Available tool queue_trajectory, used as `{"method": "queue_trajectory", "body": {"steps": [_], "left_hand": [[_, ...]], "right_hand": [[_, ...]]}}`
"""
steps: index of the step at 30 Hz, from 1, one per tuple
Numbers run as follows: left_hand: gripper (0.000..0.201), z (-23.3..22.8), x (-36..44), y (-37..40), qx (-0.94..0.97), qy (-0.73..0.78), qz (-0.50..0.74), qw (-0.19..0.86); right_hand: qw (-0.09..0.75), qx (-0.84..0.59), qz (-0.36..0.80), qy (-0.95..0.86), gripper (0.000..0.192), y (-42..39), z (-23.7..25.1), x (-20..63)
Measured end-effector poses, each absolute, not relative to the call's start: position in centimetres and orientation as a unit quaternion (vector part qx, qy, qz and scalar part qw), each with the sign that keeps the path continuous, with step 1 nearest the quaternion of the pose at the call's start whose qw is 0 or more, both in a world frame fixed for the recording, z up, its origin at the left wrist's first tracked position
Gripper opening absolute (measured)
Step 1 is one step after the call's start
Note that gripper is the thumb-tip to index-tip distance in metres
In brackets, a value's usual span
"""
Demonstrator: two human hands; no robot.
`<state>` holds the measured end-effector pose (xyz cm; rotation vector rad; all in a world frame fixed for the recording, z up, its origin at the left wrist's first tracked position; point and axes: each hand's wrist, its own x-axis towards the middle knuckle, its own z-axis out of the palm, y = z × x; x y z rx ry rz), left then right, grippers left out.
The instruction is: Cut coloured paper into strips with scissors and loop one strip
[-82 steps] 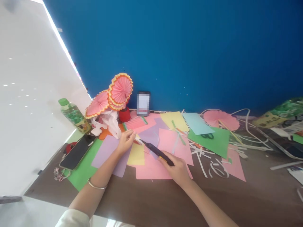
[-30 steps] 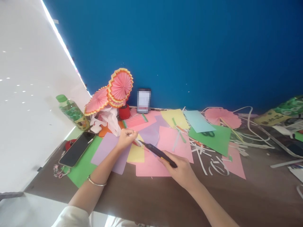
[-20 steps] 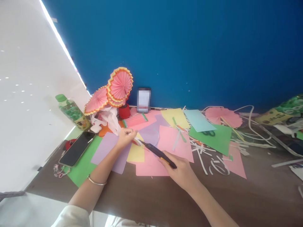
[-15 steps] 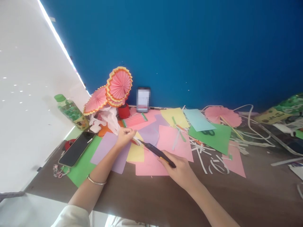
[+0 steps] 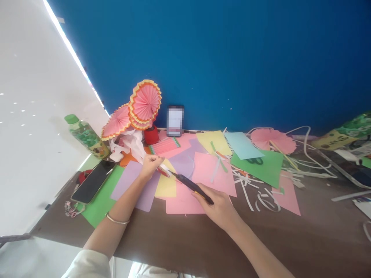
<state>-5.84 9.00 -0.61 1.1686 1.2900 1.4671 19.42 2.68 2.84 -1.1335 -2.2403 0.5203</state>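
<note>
My left hand [image 5: 151, 166], a bracelet on its wrist, is closed in a pinch on a small white-and-red curved piece [image 5: 164, 171]; its exact kind is unclear. My right hand [image 5: 216, 202] grips a long black pointed tool [image 5: 189, 184] with a yellow-orange mark on its handle. The slim tip points left and meets or nearly meets the curved piece; contact cannot be told. Beneath the hands lie a yellow sheet [image 5: 166, 189], a purple sheet [image 5: 130, 181] and pink paper [image 5: 185, 204].
Pleated paper fans [image 5: 146, 102] stand by a red holder [image 5: 151, 135] at the back. A dark phone [image 5: 94, 181] and a green-capped bottle [image 5: 87, 135] are at left. Propped on the wall is another phone [image 5: 175, 120]. White paper strips [image 5: 246, 189] and a green sheet [image 5: 261, 170] lie right.
Both hands keep their grips and stay nearly in place. The right hand and black tool have shifted very slightly left; the whole view has also moved a little.
</note>
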Motion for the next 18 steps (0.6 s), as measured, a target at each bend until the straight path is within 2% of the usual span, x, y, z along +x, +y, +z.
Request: {"method": "queue_trajectory", "body": {"steps": [12,18], "left_hand": [[0.033,-0.04,-5.68,9.10,0.371,0.512,0.605,0.485],[0.039,-0.32,-5.43,9.07,0.357,0.505,0.605,0.502]], "right_hand": [[0.275,-0.425,0.207,-0.838,0.025,2.85,2.14,19.20],[0.280,-0.425,0.208,-0.835,0.026,3.03,2.09,19.37]]}}
